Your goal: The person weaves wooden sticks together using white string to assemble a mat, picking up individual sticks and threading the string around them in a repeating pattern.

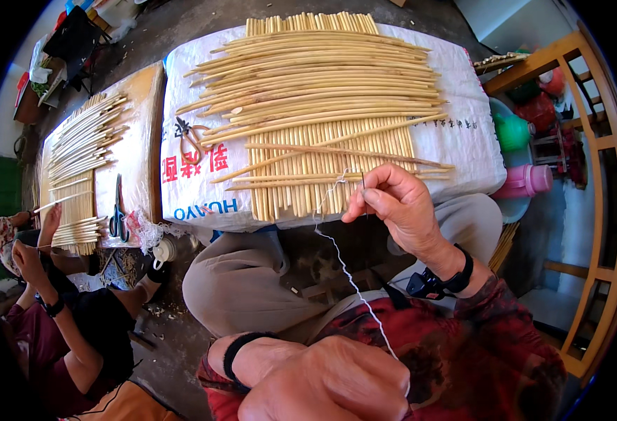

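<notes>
Right hand (401, 205) pinches a thin dark needle (363, 179), white thread (346, 270) looks kinked, left hand (329, 382) unclear in grip

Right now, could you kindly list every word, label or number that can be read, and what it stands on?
I leave the wording uncopied; all the print I see is on the white sheet:
Large red characters, front left: legible.
Blue Latin letters, front edge: legible.
Black character, left side: too unclear to read.
Small black row, right side: too small to read.
</notes>
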Demonstrator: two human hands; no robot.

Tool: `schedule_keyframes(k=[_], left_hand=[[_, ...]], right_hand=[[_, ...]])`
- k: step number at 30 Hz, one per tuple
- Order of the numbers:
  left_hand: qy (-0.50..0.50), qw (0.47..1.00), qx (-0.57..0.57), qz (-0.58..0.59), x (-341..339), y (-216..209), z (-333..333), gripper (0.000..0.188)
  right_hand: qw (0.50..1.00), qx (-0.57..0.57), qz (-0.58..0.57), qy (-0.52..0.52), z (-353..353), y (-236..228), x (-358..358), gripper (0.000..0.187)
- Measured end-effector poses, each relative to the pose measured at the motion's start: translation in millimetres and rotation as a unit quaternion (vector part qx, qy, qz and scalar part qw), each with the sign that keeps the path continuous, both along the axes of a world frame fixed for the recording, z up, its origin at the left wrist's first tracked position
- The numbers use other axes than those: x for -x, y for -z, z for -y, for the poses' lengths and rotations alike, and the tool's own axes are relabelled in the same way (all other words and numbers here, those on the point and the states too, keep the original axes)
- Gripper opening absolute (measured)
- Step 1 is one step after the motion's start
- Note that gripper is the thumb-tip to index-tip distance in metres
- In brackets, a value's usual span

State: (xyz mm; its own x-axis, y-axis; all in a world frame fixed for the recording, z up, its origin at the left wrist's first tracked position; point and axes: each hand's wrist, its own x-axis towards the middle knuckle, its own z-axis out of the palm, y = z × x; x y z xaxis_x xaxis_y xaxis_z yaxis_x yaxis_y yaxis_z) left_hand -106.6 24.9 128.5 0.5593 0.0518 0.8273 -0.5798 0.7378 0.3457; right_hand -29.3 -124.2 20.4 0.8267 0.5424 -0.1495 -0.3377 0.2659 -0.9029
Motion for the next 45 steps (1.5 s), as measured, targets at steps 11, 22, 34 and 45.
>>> schedule_keyframes(k=[11, 22, 34, 45], left_hand=[[-0.115, 0.837, -0.137, -0.517, -48.1, 104.4, -1.5, 0.006], [-0.216, 0.804, -0.123, -0.54, -41.8, 119.2, 5.3, 0.002], [-0.289, 0.763, -0.111, -0.567, -29.2, 145.8, -14.4, 0.003], [-0.268, 0.775, -0.105, -0.563, -23.5, 142.3, -16.5, 0.002]], right_hand=[[0.999, 0.028, 0.006, 0.044, 6.4, 2.7, -6.0, 0.01], [0.998, -0.02, -0.045, 0.05, -15.1, 17.5, -0.7, 0.011], [0.997, -0.028, -0.078, -0.001, -43.5, 36.0, 1.9, 0.01], [0.998, -0.01, -0.061, -0.014, -46.0, 36.8, 4.9, 0.012]])
